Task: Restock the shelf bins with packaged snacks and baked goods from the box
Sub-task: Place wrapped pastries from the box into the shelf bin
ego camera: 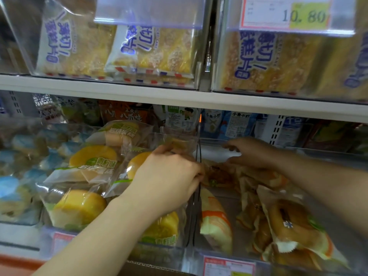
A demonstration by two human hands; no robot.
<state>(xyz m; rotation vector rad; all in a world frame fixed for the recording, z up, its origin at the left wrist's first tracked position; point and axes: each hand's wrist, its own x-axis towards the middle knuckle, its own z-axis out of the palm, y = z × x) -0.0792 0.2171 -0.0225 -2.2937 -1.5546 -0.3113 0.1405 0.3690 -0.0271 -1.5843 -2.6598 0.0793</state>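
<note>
My left hand (167,176) reaches into the middle clear bin (159,248) on the lower shelf. Its curled fingers pinch the top of a clear packet holding a yellow cake (137,164) beside the bin's divider (197,206). Several similar yellow cake packets (79,208) with green labels fill that bin. My right hand (253,152) is stretched over the right bin, above bread packets with orange and green trim (288,222). Its thumb and fingers are apart, and nothing shows between them. No box is in view.
To the left lies a bin of blue-wrapped cakes (14,188). The upper shelf bins hold sliced cake packets (159,50) under a price tag (286,13). Snack bags (123,114) stand at the back. A white shelf edge (179,96) runs just above my hands.
</note>
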